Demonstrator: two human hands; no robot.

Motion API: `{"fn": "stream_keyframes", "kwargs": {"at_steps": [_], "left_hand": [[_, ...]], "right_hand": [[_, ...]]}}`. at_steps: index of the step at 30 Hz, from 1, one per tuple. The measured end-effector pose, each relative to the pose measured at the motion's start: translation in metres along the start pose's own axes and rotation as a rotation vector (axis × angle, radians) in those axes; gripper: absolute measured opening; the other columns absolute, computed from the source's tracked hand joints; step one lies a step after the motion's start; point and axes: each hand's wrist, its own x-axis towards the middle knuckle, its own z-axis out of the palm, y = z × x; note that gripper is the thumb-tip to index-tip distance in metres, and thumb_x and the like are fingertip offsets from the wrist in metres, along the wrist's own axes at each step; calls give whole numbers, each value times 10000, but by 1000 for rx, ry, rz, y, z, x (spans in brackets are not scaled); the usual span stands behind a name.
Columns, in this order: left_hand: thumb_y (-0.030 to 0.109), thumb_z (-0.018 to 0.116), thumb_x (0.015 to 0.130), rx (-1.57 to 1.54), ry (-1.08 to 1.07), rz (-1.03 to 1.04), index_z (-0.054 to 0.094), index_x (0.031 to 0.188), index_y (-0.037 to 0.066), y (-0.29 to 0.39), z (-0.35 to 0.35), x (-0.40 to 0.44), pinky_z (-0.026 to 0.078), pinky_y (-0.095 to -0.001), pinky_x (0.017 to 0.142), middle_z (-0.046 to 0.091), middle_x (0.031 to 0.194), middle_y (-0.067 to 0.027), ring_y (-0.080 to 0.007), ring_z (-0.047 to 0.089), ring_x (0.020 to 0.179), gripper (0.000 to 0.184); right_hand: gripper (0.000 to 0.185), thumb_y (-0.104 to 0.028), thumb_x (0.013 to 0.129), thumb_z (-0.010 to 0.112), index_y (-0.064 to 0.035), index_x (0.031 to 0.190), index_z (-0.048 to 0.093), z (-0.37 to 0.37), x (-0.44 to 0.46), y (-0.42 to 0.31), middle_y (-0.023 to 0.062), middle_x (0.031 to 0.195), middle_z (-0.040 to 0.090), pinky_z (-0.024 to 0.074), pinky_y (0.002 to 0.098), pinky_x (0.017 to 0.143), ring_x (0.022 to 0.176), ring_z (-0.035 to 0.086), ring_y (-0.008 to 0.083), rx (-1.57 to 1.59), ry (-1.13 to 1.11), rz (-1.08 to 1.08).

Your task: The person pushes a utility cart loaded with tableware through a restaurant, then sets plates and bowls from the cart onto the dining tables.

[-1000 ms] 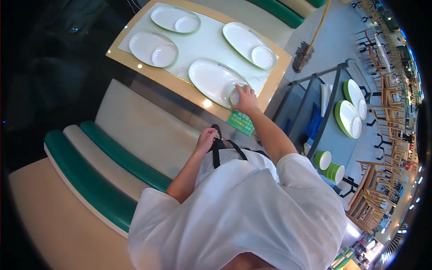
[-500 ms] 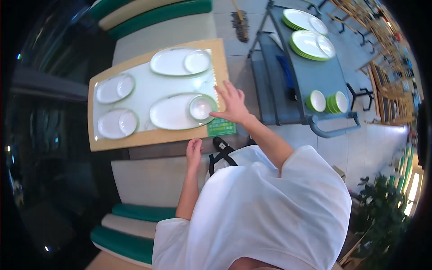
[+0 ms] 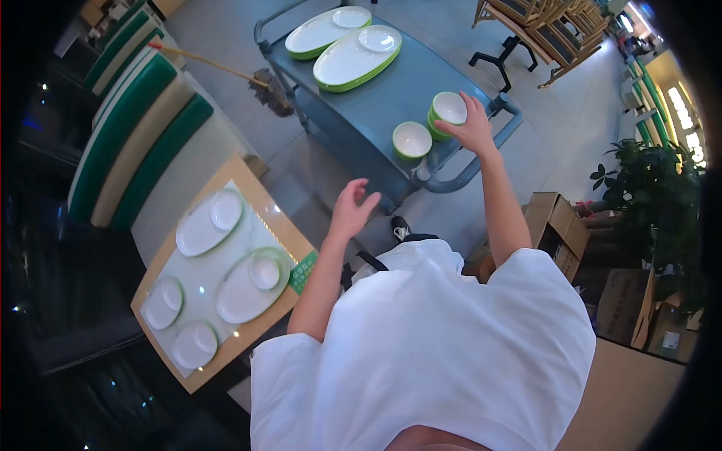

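Observation:
My right hand (image 3: 474,129) is at a stack of green-and-white bowls (image 3: 449,110) on the grey cart, its thumb and fingers around the rim of the top bowl. Beside that stack, another green-and-white bowl (image 3: 412,141) stands on the cart's near edge. My left hand (image 3: 353,211) hangs in the air short of the cart, empty, with thumb and fingers apart. On the wooden-edged table (image 3: 201,192) to the left, one small bowl (image 3: 265,272) sits on an oval divided plate (image 3: 239,298).
The grey cart (image 3: 352,116) also carries two stacks of oval plates (image 3: 352,64). Other divided plates (image 3: 199,234) lie on the table. A mop (image 3: 269,90) rests on the floor behind. Cardboard boxes (image 3: 555,225) and a plant (image 3: 654,195) are to the right.
My body and view have turned right from the table to the cart. My right hand has left the bowl on the table and reached the bowl stack. My left hand has risen, fingers spread.

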Motion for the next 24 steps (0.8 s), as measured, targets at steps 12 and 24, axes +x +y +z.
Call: {"fn": "stream_keyframes", "kwargs": {"at_steps": [12, 24], "left_hand": [[448, 935, 670, 756, -130, -84, 268, 1654, 233, 96, 152, 153, 303, -570, 1219, 213, 1674, -254, -470, 229, 1537, 1208], [333, 945, 617, 782, -206, -275, 406, 1569, 247, 103, 152, 183, 475, -548, 1105, 358, 1537, -236, -472, 399, 1404, 1098]], "right_hand": [[1316, -658, 551, 915, -252, 1647, 308, 38, 77, 77, 300, 1630, 327, 391, 644, 1122, 1475, 384, 491, -49, -439, -133], [1122, -506, 588, 897, -241, 1575, 435, 36, 81, 73, 218, 1424, 514, 495, 524, 1050, 1293, 532, 443, 8, -415, -235]]}}
